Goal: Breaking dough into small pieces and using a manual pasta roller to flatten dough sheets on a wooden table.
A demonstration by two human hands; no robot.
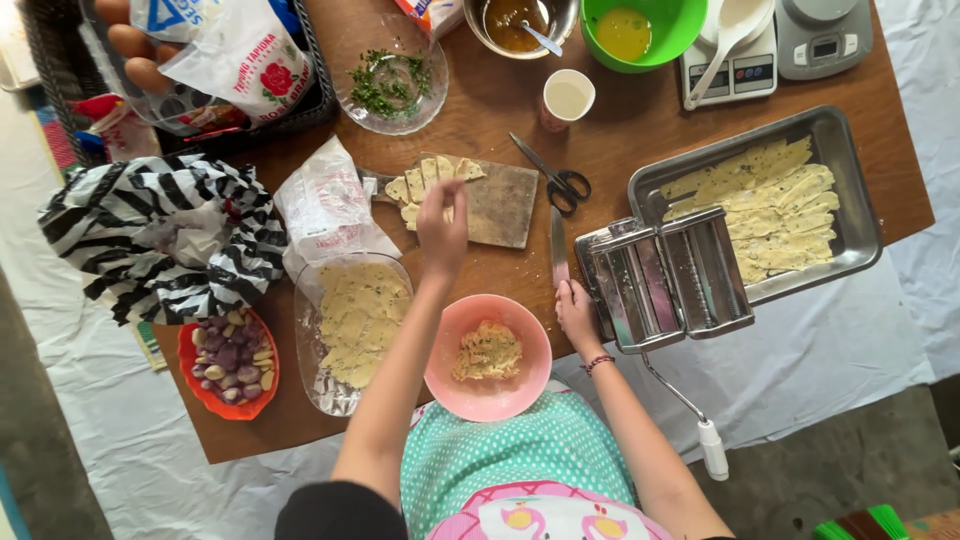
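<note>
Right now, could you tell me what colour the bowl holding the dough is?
Pink bowl, seen in the head view.

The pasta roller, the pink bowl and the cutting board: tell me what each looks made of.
Pasta roller: bright metal, probably steel, with mirror-like reflections. Pink bowl: likely plastic, with a smooth, even, matte colour. Cutting board: apparently wood, brown, dull and worn, dusted with flour.

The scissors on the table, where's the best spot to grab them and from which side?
Take the scissors by the black finger loops, which lie at the end nearest the metal tray. The blades point away toward the glass herb bowl, so coming from the loop end keeps fingers off the tips. They lie flat on bare table beside the cutting board, so reaching down from above looks easiest.
</note>
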